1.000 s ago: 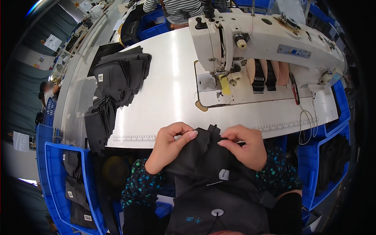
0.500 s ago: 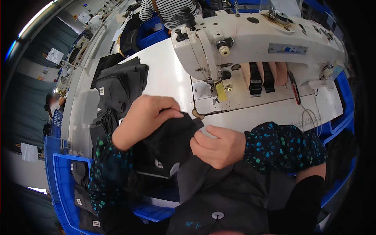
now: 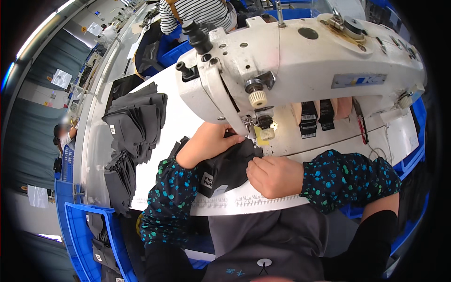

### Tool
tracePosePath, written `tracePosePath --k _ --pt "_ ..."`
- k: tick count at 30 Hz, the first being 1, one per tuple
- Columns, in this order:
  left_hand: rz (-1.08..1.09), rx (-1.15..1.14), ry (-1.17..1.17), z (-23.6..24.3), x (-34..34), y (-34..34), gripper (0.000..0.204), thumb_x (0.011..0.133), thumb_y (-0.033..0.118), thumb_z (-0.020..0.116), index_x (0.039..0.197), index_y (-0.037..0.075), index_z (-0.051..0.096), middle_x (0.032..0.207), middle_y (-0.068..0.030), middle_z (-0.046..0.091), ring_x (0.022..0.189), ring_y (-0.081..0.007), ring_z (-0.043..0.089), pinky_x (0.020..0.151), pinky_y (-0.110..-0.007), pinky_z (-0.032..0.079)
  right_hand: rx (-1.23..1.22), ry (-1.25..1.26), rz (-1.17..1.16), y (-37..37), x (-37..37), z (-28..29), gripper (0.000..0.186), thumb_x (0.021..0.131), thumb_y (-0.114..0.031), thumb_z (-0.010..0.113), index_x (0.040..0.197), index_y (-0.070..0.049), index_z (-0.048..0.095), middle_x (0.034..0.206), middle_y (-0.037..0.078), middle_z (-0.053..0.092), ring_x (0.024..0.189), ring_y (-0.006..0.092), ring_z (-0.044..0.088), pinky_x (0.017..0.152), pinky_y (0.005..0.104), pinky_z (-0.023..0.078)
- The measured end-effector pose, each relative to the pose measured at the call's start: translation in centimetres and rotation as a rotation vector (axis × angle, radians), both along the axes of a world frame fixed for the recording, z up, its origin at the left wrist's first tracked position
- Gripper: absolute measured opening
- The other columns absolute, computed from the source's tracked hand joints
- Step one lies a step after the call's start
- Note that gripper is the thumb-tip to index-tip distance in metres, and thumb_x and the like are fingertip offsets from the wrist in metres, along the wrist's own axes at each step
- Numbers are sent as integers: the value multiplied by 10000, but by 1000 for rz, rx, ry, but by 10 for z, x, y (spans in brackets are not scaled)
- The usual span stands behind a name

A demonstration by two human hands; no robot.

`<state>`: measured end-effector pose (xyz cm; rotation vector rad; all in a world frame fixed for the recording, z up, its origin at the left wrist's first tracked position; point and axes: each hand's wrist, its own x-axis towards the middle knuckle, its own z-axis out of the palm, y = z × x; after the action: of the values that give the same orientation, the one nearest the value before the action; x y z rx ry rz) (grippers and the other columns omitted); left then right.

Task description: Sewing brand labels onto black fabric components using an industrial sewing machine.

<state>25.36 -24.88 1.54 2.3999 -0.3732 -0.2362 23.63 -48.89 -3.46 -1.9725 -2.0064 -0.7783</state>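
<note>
Left hand: bare left hand [image 3: 206, 144], centre of the frame, its thumb and fingers pinching the upper part of a dark grey fabric piece [image 3: 229, 163], close by the needle area.
Right hand: bare right hand [image 3: 275, 176], right of centre, fingers curled inward against the piece's right edge; the fingertips are hidden, so I cannot tell whether they grip it.
Fabric piece: at the frame's centre, on the white table [image 3: 157, 164] between the hands, with a small white printed label [image 3: 206, 181] at its lower left.
Sewing machine: large white metal sewing machine [image 3: 291, 61], upper right, its needle end just above the hands.
Yellow patch: small yellow strip [image 3: 261, 136], beside the needle end.
Under the arm: black printed tags [image 3: 308, 123] next to pinkish-beige curved pieces [image 3: 343, 108], with a slim red-and-black tool [image 3: 361, 124] to their right.
Stack: overlapping dark grey fabric pieces [image 3: 136, 124], left of centre on the table.
Ruler: printed measuring scale [image 3: 253, 200], along the table's near edge.
Bin: blue plastic bin [image 3: 74, 235], lower left, holding more dark grey pieces.
Sleeves: black sleeves with teal and green dots [image 3: 350, 181], on both forearms.
</note>
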Motion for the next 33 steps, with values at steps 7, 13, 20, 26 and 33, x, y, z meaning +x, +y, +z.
tracePosePath --k 7,13,20,26,33 --pt "23 124 -73 3 9 3 373 927 293 747 1150 -3 701 1064 -145 733 998 -303 678 919 -383 515 19 -4 -44 3 6 6 291 773 -137 663 954 85 712 981 212 712 895 298 710 763 346 600" --pt "-236 224 -412 -37 32 30 459 866 264 810 1222 6 678 1123 -173 719 1041 -330 681 909 -435 533 60 -5 -84 6 14 6 286 762 -147 657 922 84 710 946 211 709 848 281 699 730 327 584" --pt "-214 191 -411 -45 41 36 434 860 245 806 1204 10 685 1114 -176 718 1057 -344 671 924 -441 527 142 16 -96 7 17 4 256 760 -144 659 882 76 708 908 213 706 800 256 686 693 302 572" --pt "-186 157 -411 -46 44 37 408 855 226 801 1186 14 693 1105 -178 717 1073 -357 661 939 -446 521 102 26 -167 7 15 6 249 761 -136 654 882 76 706 908 208 706 789 248 681 685 306 572" --pt "-52 238 -436 -30 28 36 344 843 183 779 1141 28 705 1067 -171 712 1084 -363 645 961 -451 502 178 -17 -132 11 17 6 225 745 -142 653 848 51 708 861 160 683 748 226 647 638 303 542"
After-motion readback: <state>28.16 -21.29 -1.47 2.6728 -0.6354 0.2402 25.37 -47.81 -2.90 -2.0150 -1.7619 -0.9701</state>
